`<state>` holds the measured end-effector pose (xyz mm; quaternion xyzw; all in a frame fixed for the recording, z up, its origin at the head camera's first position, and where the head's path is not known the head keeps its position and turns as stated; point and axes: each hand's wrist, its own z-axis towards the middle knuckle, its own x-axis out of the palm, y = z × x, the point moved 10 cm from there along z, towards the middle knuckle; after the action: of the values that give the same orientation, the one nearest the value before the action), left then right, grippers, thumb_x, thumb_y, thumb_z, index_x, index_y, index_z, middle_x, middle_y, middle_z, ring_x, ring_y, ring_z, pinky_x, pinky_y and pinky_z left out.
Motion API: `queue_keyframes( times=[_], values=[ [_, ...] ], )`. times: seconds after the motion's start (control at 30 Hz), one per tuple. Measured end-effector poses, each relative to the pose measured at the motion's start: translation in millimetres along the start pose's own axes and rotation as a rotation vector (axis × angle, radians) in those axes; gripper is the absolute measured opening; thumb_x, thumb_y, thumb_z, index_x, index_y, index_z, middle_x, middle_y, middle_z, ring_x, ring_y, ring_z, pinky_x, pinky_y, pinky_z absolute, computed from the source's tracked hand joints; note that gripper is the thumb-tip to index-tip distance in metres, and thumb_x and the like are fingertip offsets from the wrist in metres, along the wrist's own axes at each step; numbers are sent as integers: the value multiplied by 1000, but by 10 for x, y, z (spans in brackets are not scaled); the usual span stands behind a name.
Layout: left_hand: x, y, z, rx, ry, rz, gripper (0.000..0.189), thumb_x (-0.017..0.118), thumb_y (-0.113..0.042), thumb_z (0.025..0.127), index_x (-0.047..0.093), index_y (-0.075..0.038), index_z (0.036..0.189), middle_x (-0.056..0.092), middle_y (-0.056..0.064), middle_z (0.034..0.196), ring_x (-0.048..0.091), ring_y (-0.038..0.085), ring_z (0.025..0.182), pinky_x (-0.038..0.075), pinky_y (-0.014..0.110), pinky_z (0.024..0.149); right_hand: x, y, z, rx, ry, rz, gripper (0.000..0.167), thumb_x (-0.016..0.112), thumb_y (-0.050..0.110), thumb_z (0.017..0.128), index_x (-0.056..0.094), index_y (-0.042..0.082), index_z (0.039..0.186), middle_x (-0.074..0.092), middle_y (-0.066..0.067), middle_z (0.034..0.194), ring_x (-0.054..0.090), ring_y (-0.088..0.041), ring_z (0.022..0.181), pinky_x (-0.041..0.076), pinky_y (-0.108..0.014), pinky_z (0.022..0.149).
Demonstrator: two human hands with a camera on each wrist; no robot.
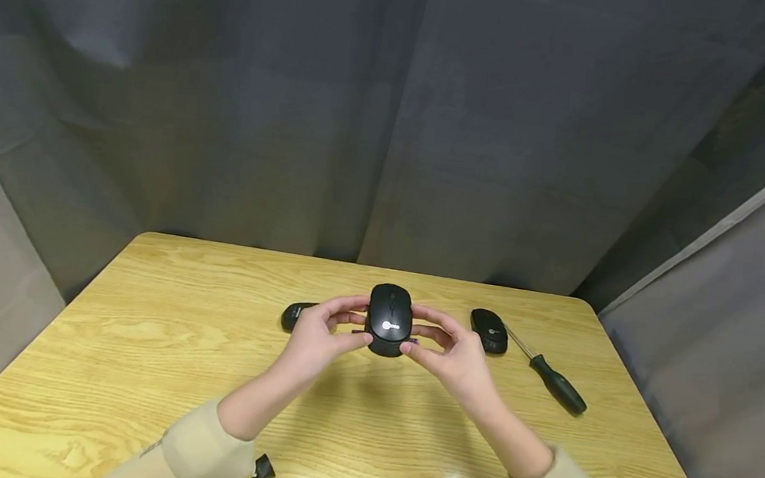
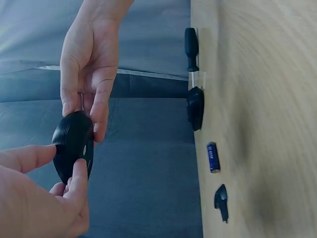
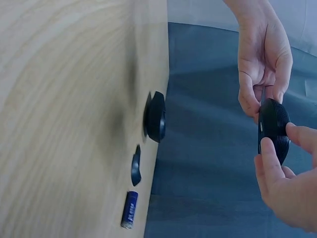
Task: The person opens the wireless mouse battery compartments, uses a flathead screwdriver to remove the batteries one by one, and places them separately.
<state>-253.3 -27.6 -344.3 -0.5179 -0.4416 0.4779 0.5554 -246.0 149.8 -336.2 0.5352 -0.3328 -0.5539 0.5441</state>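
Above the middle of the table, a black computer mouse (image 1: 390,314) is held up between both hands, its buttons and white logo facing the head camera. My left hand (image 1: 316,337) pinches its left side between thumb and fingers. On the opposite side, my right hand (image 1: 456,354) grips it the same way. Ridged grooves run along the mouse's side (image 2: 69,133) in the left wrist view. Behind the hands on the tabletop lie a blue battery (image 2: 213,157) and a small black piece (image 2: 221,201), both hidden by the hands in the head view.
A second black mouse (image 1: 489,330) lies at the right, touching the shaft of a green-handled screwdriver (image 1: 559,385). Another black mouse-like object (image 1: 294,315) sits left of the hands. The wooden table (image 1: 144,309) ends at a grey curtain (image 1: 264,107).
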Motion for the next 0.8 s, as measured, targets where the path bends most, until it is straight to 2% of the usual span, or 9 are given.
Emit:
queue_keyframes(
  times=[0.23,0.47,0.8],
  values=[
    [-85,147,-62,-14,-12,32,52,72,8,73,64,-13,119,66,8,104,60,26,104,56,30,79,112,-102,-37,21,34,27,54,76,5,77,56,3,127,54,-14,132,63,-22,107,57,-26,80],
    [-139,260,-105,10,-8,64,53,68,13,72,63,-11,120,65,9,104,61,23,101,57,29,80,207,-186,-78,21,77,10,56,76,1,75,56,3,128,57,-18,126,61,-30,110,57,-27,78],
    [-161,357,-124,21,-12,-13,51,69,16,73,63,-5,118,60,11,115,59,23,98,57,26,81,281,-242,-101,5,119,9,58,72,-7,76,53,1,130,55,-18,127,59,-32,112,57,-29,80]
  ],
)
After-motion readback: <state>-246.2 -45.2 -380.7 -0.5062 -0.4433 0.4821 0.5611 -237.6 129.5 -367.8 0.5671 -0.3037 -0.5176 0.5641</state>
